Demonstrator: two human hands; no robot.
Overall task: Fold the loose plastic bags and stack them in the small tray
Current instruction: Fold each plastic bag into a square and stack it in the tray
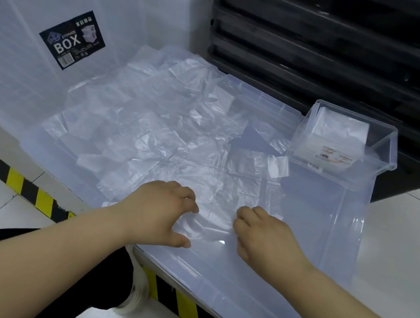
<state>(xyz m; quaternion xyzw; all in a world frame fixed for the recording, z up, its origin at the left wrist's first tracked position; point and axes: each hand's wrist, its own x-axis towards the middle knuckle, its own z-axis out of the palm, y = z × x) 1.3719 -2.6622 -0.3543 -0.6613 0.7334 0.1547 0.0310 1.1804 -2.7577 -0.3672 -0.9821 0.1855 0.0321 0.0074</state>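
Clear plastic film covers most of the translucent bin lid (325,235) I am working over. The loose bags (155,127) lie flat and overlapping from the middle of the frame up toward the upper left.

Both forearms come in from the bottom edge. My left hand (161,213) arches palm-down over the left edge of the nearest plastic bag (209,226). Its fingers (187,195) are bent and slightly fanned, and the thumb is stretched apart toward the lower edge. The tips touch the film, but I cannot tell whether they grip it.

My right hand (265,237) sits just right of that bag, knuckles up. Its fingers are curled close together with the tips tucked down at the bag's edge. Whether film is pinched there I cannot tell.

At centre right the small tray (383,151) stands on the lid's far corner, well apart from both hands, with a stack of folded bags (339,128) inside.

A large storage box (38,11) labelled BOX fills the upper left. Yellow-and-black hazard tape (19,183) runs along the floor at lower left.
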